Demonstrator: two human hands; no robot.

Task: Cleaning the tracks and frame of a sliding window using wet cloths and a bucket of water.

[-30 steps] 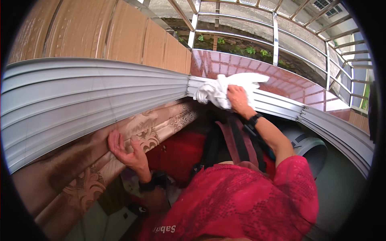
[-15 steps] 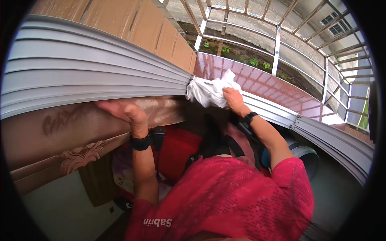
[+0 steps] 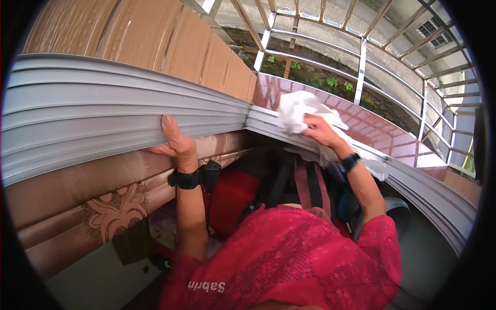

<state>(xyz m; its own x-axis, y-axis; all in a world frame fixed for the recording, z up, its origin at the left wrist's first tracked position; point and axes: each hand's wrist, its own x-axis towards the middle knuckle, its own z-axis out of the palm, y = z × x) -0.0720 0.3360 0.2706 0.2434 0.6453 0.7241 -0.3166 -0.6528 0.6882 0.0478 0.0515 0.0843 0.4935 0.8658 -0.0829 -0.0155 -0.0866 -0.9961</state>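
Observation:
A white cloth (image 3: 295, 111) is bunched in my right hand (image 3: 321, 133), its fingers closed round it. Loose folds of the cloth spread rightward over the grooved window track (image 3: 266, 122); motion blurs part of it. On the left my left hand (image 3: 181, 144) rests at the lower edge of the ridged grey metal window frame (image 3: 103, 111). Its thumb points up against the metal, apart from the other fingers, which are partly hidden. Below that hand lies a brown curtain (image 3: 77, 191) with a raised floral pattern.
Beyond the track is a reddish tiled ledge (image 3: 403, 137), bounded by a metal bar cage (image 3: 360, 67). Tan wall tiles (image 3: 191, 46) rise at the upper left. Something red (image 3: 235, 191) and a rounded teal-grey object (image 3: 395, 209) are below, near my body.
My right hand has moved right along the track with the cloth, away from the corner. My left hand has shifted right, its thumb now up on the frame. The view has tilted slightly.

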